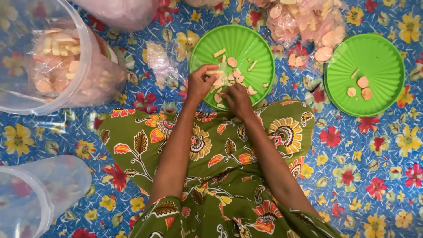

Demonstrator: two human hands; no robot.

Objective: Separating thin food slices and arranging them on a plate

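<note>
Over the near green lid (246,42), my left hand (200,83) is pinching a pale cracker strip (215,72) while my right hand (238,99) is curling onto scattered crackers (232,61), a second lid (379,57) lying right, a clear bucket (83,57) left.

Seen from above, the near green plate (246,42) serves as the landmark: it lies on a blue flowered mat (374,176), just beyond the person's knee in green patterned cloth (211,150). The left hand (200,83) rests at the plate's near left edge, pinching pale cracker pieces (232,61); the right hand (238,100) touches pieces at its near rim. Right of the plate, well apart, a second green plate (379,57) holds a few round crackers. Beyond and between them lies a clear bag of crackers (304,20). Far left stands a clear bucket (83,57) with bagged crackers.
</note>
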